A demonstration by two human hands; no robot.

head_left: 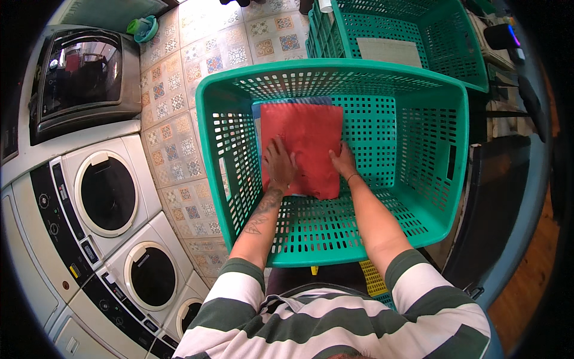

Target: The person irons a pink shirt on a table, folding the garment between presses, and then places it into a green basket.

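Note:
A red folded cloth [305,128] lies in the left part of a large green plastic basket [335,254]. Blue folded fabric [299,100] peeks out from beneath it along the far and left edges. My left hand [279,164] rests on the red cloth near its left side, fingers spread and pressed flat. At the cloth's right edge is my right hand [343,160], its thumb apart from the fingers and touching the border. Neither hand visibly grips anything.
Another green basket [382,30] stands beyond, with a pale flat piece [390,51] inside. Front-loading machines [107,194] line the left, below a dark-lidded top-loading washer [84,78]. A turquoise basin [146,30] sits at the far left. Something yellow and perforated [373,278] shows below.

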